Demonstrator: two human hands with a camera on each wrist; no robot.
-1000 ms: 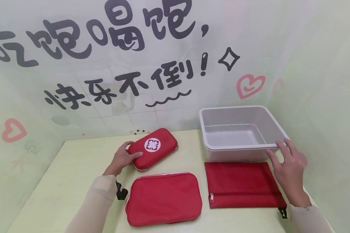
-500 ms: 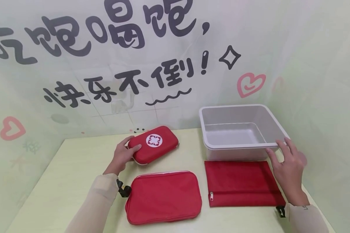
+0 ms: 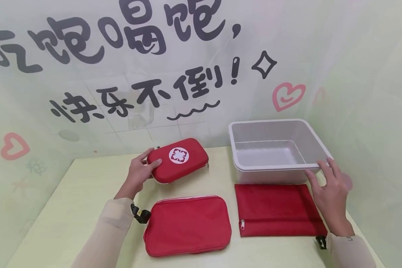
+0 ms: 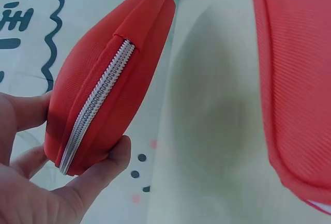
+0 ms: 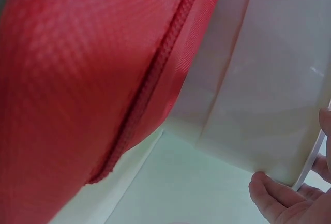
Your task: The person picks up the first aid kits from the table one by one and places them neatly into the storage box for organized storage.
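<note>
My left hand (image 3: 139,172) grips the left end of a red zippered first-aid case (image 3: 167,169) with a white round emblem. The thumb lies over its top and the fingers go behind. In the left wrist view the case (image 4: 145,22) shows its silver zipper, raised above the table. At the right, my right hand (image 3: 333,195) holds the near right corner of a pale grey plastic bin (image 3: 271,175), thumb outside and fingertips over the rim. The right wrist view shows the thumb against the outer wall of the bin (image 5: 269,79).
A red zippered pouch (image 3: 189,225) lies front centre on the pale table (image 3: 73,201). To its right, a flat red zip pouch (image 3: 274,208) lies just in front of the bin. A wall (image 3: 201,130) with lettering stands behind, and another wall (image 3: 382,167) rises at the right.
My left hand has lifted the first-aid case off the table and shifted it slightly right and back. The right hand keeps its hold on the bin's corner.
</note>
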